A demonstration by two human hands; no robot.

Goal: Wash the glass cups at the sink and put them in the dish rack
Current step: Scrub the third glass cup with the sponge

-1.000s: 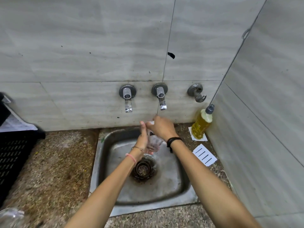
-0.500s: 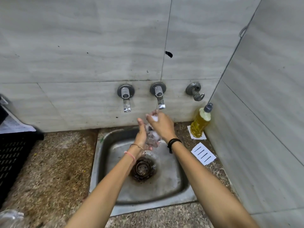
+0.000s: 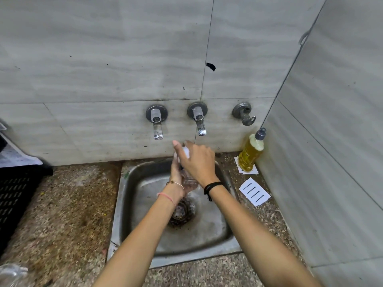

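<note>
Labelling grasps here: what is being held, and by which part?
A clear glass cup, side wall in the left hand grip; the right hand covers its upper end.

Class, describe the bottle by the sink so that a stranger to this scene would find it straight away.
Start at the steel sink in the speckled counter, then look past its far right corner, toward the side wall. There a bottle of yellow liquid with a grey cap stands on a white card; the lined card nearby bears nothing.
</note>
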